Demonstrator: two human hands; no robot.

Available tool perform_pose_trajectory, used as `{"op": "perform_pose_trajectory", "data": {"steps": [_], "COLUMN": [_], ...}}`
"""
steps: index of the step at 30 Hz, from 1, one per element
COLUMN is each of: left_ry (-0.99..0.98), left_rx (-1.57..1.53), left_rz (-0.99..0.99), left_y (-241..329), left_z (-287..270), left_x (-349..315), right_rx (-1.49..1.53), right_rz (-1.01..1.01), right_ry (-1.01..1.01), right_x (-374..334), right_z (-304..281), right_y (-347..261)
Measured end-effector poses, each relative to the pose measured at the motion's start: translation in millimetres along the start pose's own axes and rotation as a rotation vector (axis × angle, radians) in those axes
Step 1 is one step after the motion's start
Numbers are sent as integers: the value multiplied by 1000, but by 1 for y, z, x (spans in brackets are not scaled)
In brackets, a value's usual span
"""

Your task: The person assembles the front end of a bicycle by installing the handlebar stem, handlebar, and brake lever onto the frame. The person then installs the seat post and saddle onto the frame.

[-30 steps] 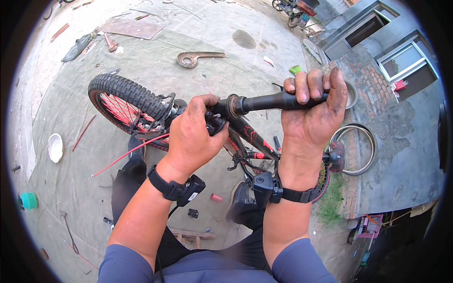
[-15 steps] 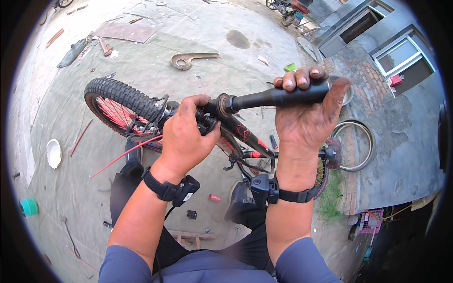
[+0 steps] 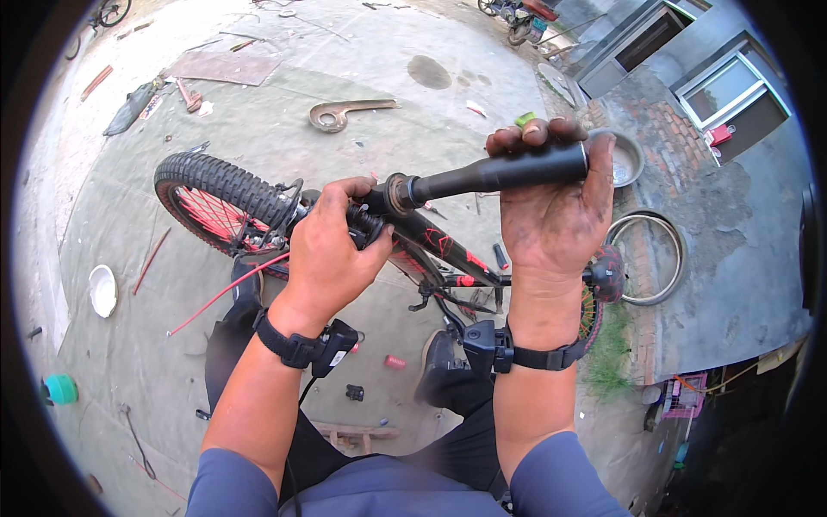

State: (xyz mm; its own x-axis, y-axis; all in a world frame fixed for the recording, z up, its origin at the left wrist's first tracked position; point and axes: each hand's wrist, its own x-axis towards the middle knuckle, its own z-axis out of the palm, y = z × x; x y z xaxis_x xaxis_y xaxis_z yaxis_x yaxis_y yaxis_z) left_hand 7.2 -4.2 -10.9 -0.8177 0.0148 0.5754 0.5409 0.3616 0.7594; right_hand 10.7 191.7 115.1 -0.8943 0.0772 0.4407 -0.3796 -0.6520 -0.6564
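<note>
Plainly, the right hand (image 3: 549,220) is the nearer to the smooth black cylindrical tube (image 3: 495,174), its fingers curled over the far end and its palm just below; the tube's long axis slants gently up to the right from the worn brownish metal ring (image 3: 398,193) at the black-and-red bicycle frame (image 3: 438,239); left of that ring, the left hand (image 3: 332,250) grasps the ribbed black round fitting (image 3: 369,222) between thumb and fingers, the chunky black knobbly tyre (image 3: 226,179) lying beyond.
</note>
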Motion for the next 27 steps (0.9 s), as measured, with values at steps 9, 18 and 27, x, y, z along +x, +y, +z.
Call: {"op": "perform_pose_trajectory", "data": {"steps": [9,18,27], "left_ry": [228,465,526], "left_rx": [-116,-60,-390], "left_rz": [-96,-682,-1158], "left_y": [9,-128,-147], "left_z": [-88,-279,-289], "left_x": [11,-113,-267], "right_rx": [-58,-44,-193], "right_rz": [3,164,-75], "right_ry": [-179,-241,574], "right_x": [-4,-3,-16], "right_z": [-26,-37,36], "right_y": [-13,-32,-3]}}
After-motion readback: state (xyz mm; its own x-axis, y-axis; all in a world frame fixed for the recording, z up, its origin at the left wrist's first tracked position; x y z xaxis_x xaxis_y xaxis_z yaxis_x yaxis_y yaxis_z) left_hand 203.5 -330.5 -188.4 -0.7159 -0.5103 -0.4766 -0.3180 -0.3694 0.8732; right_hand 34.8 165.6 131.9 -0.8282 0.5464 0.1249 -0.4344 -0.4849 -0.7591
